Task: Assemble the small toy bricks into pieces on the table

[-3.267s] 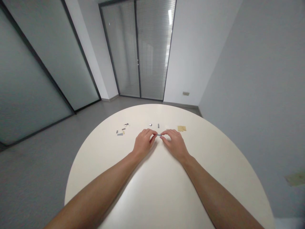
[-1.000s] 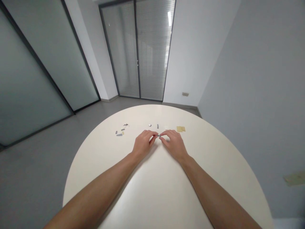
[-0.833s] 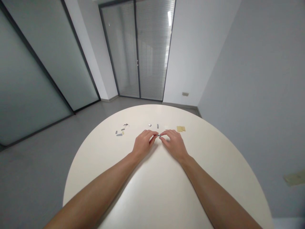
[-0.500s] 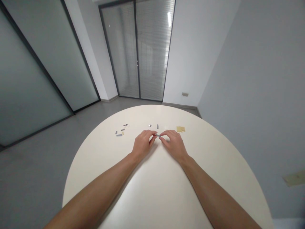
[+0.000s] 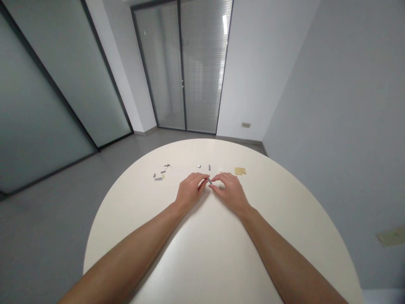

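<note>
Soft glare on the tabletop (image 5: 202, 253)

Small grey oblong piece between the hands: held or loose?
Held: the left hand pinches the grey piece; contact from the right hand is unclear.

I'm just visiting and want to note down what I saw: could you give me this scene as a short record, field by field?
Left hand: pinches a small grey piece
Right hand: at that piece's near end; grip unclear
Beyond the hands: silvery bits, second grey piece
To the right: yellow pieces
To the left: dark bits, grey strip
Surface: pale table, curved edge
</note>
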Motion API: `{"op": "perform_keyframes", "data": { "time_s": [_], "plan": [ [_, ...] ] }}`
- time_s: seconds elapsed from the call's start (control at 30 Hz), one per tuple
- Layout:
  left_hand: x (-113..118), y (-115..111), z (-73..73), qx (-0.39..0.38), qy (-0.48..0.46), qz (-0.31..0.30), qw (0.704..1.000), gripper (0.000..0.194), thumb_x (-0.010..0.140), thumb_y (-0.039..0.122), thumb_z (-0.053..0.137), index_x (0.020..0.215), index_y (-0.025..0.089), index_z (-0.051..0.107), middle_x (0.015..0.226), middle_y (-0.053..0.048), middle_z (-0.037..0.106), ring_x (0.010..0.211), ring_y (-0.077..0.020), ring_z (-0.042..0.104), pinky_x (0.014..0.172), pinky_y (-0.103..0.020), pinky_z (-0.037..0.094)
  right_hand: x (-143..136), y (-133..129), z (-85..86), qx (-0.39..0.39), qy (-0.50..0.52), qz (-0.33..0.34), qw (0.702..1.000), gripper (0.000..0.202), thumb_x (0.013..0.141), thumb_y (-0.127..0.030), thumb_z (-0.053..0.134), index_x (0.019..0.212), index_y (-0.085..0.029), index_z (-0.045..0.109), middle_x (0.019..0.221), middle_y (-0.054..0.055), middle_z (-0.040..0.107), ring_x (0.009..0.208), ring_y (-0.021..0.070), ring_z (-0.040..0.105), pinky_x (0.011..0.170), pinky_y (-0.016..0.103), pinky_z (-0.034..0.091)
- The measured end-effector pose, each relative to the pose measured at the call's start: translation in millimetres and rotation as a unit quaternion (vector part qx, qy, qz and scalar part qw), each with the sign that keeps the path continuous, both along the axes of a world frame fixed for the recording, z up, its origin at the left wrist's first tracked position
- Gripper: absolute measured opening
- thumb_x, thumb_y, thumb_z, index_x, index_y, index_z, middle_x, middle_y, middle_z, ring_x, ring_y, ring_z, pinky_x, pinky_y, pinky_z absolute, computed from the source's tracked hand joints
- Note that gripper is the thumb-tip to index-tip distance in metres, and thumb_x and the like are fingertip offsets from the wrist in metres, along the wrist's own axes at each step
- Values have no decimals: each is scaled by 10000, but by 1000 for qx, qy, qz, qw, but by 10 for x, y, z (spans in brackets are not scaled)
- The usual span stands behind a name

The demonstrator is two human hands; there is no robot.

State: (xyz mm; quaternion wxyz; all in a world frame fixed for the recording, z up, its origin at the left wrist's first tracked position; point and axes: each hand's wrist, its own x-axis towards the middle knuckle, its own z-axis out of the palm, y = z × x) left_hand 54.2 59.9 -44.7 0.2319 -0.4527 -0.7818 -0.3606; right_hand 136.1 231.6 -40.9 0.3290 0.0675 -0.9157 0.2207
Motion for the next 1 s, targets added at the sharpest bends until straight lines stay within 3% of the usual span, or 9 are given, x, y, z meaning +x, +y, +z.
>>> {"op": "perform_keyframes", "data": {
  "time_s": [0.47, 1.0],
  "plan": [
    [32, 12, 7, 18, -143, 0, 990, 218, 936, 265, 610, 1148, 263, 657, 1020, -3, 763, 968, -182, 695, 867, -346, 544, 3, 3, -5, 15, 1, 29, 999, 290, 870, -282, 699, 1151, -256, 631, 1040, 53, 730, 1005, 250, 647, 901, 424, 455],
    [74, 18, 28, 9, -188, -21, 982, 281, 904, 228, 626, 1181, 270, 604, 975, 8, 756, 907, -165, 693, 808, -310, 568, 4, -14, 5, 26, 4, 24, 999, 207, 885, -271, 683, 1085, -239, 639, 1021, 50, 731, 993, 247, 642, 889, 406, 439]
  ]
}}
